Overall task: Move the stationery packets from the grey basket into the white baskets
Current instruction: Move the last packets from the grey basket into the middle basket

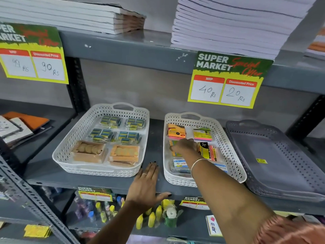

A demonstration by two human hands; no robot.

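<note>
Stationery packets point(204, 133) all in white baskets; left white basket point(66, 148) at 9 o'clock full, six packs; right white basket point(233, 152) centre; grey basket point(281, 166) at 3 o'clock looks empty; right hand point(184, 146) fingers curled on yellow packet point(174, 144), grip unclear; left hand point(146, 185) flat, spread on shelf point(109, 180); task near done.

You see two stacks of white notebooks point(228, 23) above the grey shelf point(153, 129), two yellow price signs point(226, 80), and below, yellow bottles point(151, 220), possibly glue, too blurred to confirm.
</note>
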